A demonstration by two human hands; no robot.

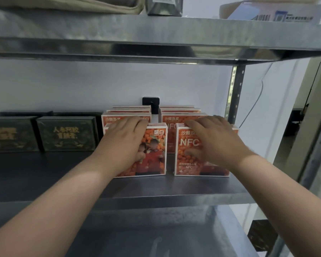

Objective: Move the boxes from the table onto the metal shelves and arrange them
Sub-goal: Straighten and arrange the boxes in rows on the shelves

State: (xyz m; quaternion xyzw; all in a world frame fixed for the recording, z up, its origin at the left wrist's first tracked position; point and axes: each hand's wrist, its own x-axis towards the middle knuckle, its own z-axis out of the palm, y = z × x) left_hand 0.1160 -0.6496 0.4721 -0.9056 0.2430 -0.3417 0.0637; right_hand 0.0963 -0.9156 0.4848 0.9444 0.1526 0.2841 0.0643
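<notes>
Two rows of orange-and-white boxes stand upright on the middle metal shelf (156, 190), one behind another. My left hand (124, 143) lies over the top and face of the front left box (154, 154), fingers curled over its upper edge. My right hand (213, 141) grips the front right box (185, 156), marked NFC, with fingers on its top and the thumb on its face. Further orange boxes (174, 115) stand behind both, partly hidden by the front ones.
Two dark green boxes with gold lettering (67, 134) stand at the left on the same shelf. A black wall socket (150, 102) sits behind the rows. The shelf upright (235, 93) rises at the right. The upper shelf (156, 34) holds a cloth item, a pouch and cartons.
</notes>
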